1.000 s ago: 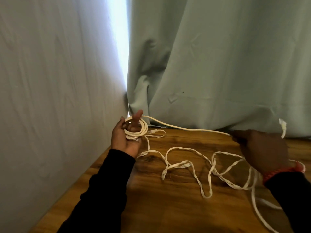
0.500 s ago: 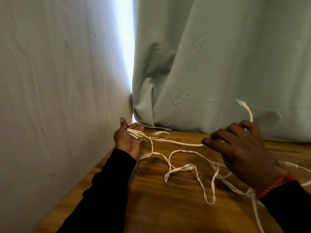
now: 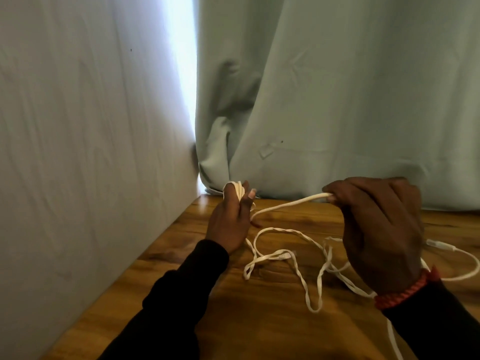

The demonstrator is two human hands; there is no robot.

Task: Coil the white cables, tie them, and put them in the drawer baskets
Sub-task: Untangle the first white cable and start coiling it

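A long white cable lies in loose tangled loops on the wooden table. My left hand is shut on a small coil of that cable, wound around its fingers near the back left corner. My right hand pinches the same cable at a taut stretch running from the coil, held a little above the table. More cable with a connector trails off to the right behind my right wrist. No drawer or basket is in view.
A pale wall runs along the table's left edge. A light green curtain hangs along the back edge, with a bright gap between it and the wall. A red band circles my right wrist.
My left hand turned over, its back now facing me, with the coil around its fingers. My right hand moved left and up, sliding along the cable toward the coil.
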